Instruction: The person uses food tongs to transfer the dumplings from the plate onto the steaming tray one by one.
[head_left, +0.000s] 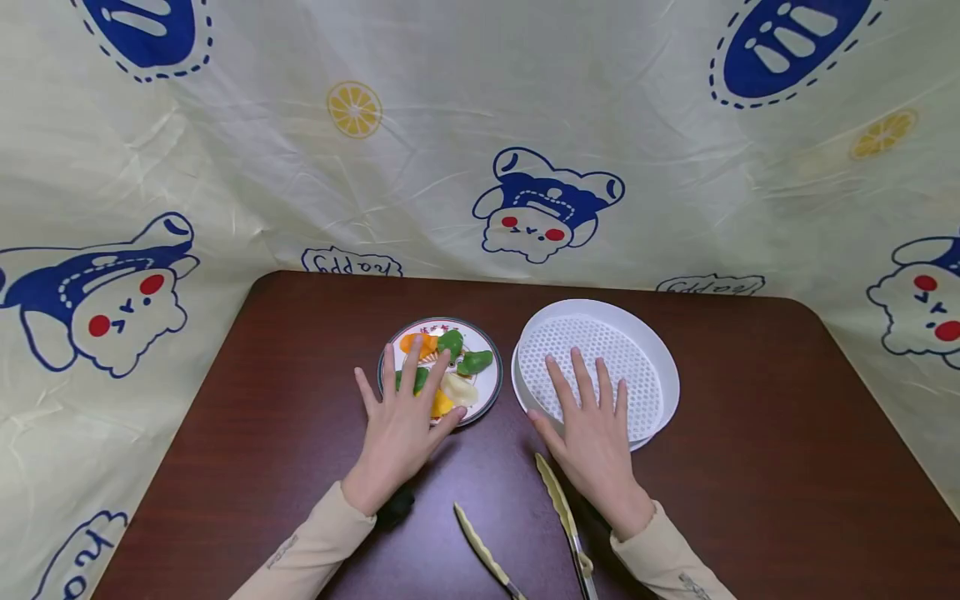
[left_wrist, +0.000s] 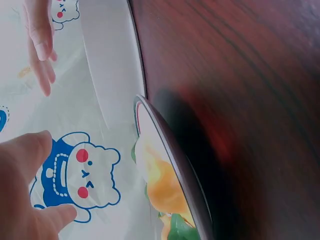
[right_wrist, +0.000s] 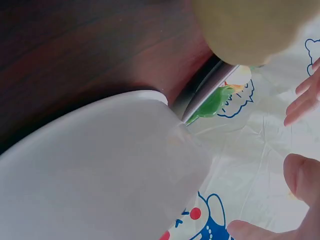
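Note:
My left hand [head_left: 405, 417] hovers with spread fingers above a white plate [head_left: 491, 392] with a dark rim. On the plate lie several dumpling-shaped pieces, including a green piece [head_left: 475, 362], a white piece [head_left: 459, 389] and an orange piece [left_wrist: 167, 187]. My right hand [head_left: 596, 442], also with spread fingers, is over the near part of a round white basket [head_left: 645, 350] with a perforated floor. A second white rim shows under that basket. Neither hand holds anything; whether the right fingertips touch the basket cannot be told.
Two long utensil parts with yellowish blades and metal shafts, a left one [head_left: 477, 537] and a right one [head_left: 557, 492], point up from the near edge. A dark object [head_left: 395, 508] is partly hidden by the left wrist. A patterned sheet [head_left: 420, 192] hangs behind the brown table [head_left: 750, 417].

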